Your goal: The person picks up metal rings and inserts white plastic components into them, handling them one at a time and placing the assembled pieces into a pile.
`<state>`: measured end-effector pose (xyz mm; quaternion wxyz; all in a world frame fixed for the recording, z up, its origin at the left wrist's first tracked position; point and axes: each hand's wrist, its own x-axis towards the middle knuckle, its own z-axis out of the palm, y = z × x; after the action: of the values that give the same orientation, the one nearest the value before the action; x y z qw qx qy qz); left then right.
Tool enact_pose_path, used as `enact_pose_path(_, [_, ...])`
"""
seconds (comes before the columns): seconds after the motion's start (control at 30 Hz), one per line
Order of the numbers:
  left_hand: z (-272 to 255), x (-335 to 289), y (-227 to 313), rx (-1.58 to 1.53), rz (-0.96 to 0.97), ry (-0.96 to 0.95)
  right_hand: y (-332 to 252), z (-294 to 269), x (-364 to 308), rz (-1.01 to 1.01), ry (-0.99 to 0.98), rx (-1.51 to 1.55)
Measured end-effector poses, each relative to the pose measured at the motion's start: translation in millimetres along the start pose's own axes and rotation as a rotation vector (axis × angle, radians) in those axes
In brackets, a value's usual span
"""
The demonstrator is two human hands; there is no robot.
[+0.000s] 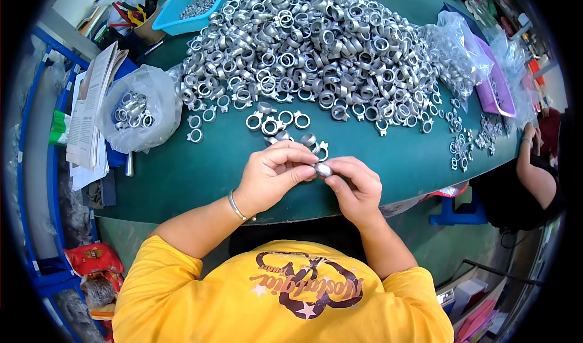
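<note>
Between my fingertips, just above the near table edge, is a silvery metal ring (pixel 323 170). My left hand (pixel 276 174) pinches its left side with thumb and fingers. From the right, my right hand (pixel 354 187) grips the same ring between thumb and forefinger. Right beyond my hands lie a few loose rings, one of them a flat-lying ring with a small lug (pixel 323 151). A little farther off, more loose rings (pixel 270 125) rest on the green tabletop. Behind them rises a big heap of metal rings (pixel 322 45), many with small lugs.
A clear plastic bag (pixel 139 109) with rings stands at left beside stacked papers (pixel 91 109). A blue basket (pixel 194 6) of small parts sits far left, a purple basket (pixel 495 82) far right. Small ring clusters (pixel 461 148) lie near another person's arm (pixel 529 173). A blue stool (pixel 458 212) stands below.
</note>
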<state>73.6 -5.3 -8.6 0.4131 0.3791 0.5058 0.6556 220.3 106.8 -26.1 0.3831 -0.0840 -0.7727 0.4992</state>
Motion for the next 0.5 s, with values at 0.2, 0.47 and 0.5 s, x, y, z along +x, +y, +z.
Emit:
enact_pose_path(0.2, [-4.4,-1.8,-4.7,-0.18,-0.213,-0.036,-5.3,2.3,1.7,-0.025,0.05,-0.045])
enact_pose_path(0.47, [1.0,-1.3,-1.0,-0.112,-0.094,-0.072,-5.5,11.1,-4.0,0.154,0.099,0.138])
enact_pose_path(0.5, [1.5,-1.7,-1.3,-0.108,-0.091,-0.072,-5.0,9.3,-3.9,0.138,0.055,0.12])
